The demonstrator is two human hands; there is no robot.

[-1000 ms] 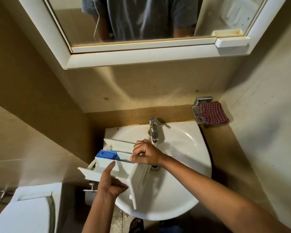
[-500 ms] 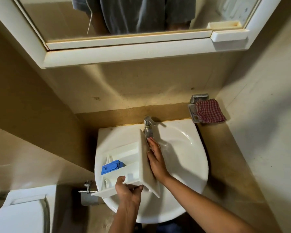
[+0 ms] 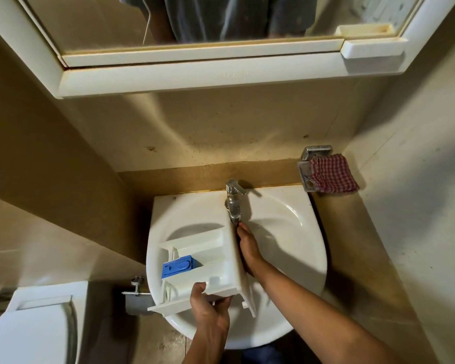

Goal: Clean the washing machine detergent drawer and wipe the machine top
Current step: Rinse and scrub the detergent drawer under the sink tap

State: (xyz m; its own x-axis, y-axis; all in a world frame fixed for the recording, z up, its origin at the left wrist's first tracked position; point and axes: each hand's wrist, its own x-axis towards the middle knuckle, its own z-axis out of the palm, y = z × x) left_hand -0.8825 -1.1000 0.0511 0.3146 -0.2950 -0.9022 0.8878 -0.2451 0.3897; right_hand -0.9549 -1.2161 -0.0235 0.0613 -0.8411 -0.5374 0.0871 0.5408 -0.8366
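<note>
the step in hand looks like the rinsing of the detergent drawer [image 3: 210,258], which is held over the bowl of the white sink [image 3: 300,232], above the left half of the basin and not resting in it as far as the view shows. the left hand [image 3: 210,308] grips the drawer's near side wall, thumb over the top edge and fingers curled under it. the right hand [image 3: 247,248] lies flat with straight fingers against the outer face of the front panel [image 3: 235,253], fingertips just below the tap [image 3: 233,203]. no stream of water shows at the spout, so the machine top part of the task seems not yet begun. the next move probably calls for opening the tap with the right hand while the left hand alone carries the drawer, then tilting the compartments under the flow. the drawer's long axis runs roughly left to right across the basin; its front panel points right, standing on edge, and its rear end points left, past the sink's rim. the open compartments face up, with the blue siphon cap [image 3: 177,269] in the middle 1 toward the rear.
</note>
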